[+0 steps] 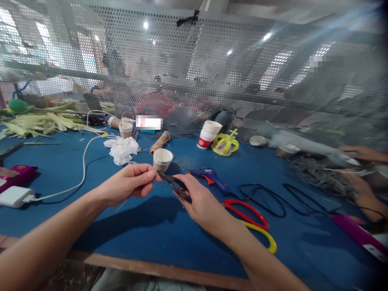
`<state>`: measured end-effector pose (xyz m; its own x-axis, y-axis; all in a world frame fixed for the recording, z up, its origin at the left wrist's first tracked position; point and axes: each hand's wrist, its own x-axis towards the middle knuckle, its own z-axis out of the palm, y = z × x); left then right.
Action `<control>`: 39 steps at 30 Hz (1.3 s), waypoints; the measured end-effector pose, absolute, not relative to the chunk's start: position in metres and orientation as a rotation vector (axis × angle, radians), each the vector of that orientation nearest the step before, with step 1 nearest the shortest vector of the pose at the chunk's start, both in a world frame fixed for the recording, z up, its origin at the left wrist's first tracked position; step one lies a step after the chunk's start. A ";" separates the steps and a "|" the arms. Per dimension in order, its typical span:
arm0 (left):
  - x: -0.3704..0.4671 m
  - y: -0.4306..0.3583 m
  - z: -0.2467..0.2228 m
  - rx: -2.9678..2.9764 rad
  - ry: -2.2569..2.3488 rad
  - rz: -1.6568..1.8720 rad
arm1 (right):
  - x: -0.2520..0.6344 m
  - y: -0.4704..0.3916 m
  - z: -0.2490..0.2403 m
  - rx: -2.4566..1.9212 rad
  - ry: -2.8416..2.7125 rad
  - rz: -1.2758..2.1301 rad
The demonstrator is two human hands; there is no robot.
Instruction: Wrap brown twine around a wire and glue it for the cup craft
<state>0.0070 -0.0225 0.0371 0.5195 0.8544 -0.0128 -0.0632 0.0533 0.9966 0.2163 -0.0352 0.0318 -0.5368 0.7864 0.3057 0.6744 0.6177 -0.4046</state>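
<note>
My left hand [133,182] is closed in a pinch. A thin strand [123,205] trails below its fingers, and its kind is too fine to tell. Wrapped in my right hand [197,198] is a pair of dark-handled pliers [172,184], the jaws pointing left at the tips of my left fingers. Just behind the jaws stands a paper cup [163,159] with brownish wrapping round its lower part. To the right of my right hand lie a blue glue gun [210,178] and scissors [251,214] with red and yellow handles.
Behind are a twine roll [160,143], white plastic [123,149], stacked paper cups [209,133] and a yellow crown-shaped piece [224,143]. Pale husks [45,123] lie far left. Cables cross the blue table [130,238]. At right, another person's hand [360,153] works near grey strands [324,178].
</note>
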 end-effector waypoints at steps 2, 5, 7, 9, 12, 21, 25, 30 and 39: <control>0.003 -0.021 0.037 1.277 0.689 0.752 | 0.216 -0.036 0.034 -1.128 -2.404 0.306; 0.004 -0.022 0.037 1.279 0.688 0.786 | 0.216 -0.037 0.035 -1.119 -2.407 0.285; 0.007 -0.024 0.037 1.348 0.737 0.866 | 0.216 -0.037 0.034 -1.134 -2.392 0.288; 0.011 -0.027 0.036 1.446 0.801 0.947 | 0.215 -0.037 0.032 -1.160 -2.374 0.291; 0.016 -0.029 0.034 1.633 0.925 1.056 | 0.213 -0.038 0.030 -1.203 -2.350 0.283; 0.021 -0.034 0.029 2.049 1.156 1.208 | 0.211 -0.038 0.027 -1.245 -2.309 0.287; 0.020 -0.033 0.029 2.048 1.159 1.215 | 0.210 -0.037 0.026 -1.270 -2.298 0.318; 0.019 -0.025 0.029 1.669 1.041 1.153 | 0.213 -0.039 0.034 -1.262 -2.301 0.433; 0.019 -0.019 0.027 1.163 0.821 1.068 | 0.260 0.046 0.066 -1.598 -2.327 0.120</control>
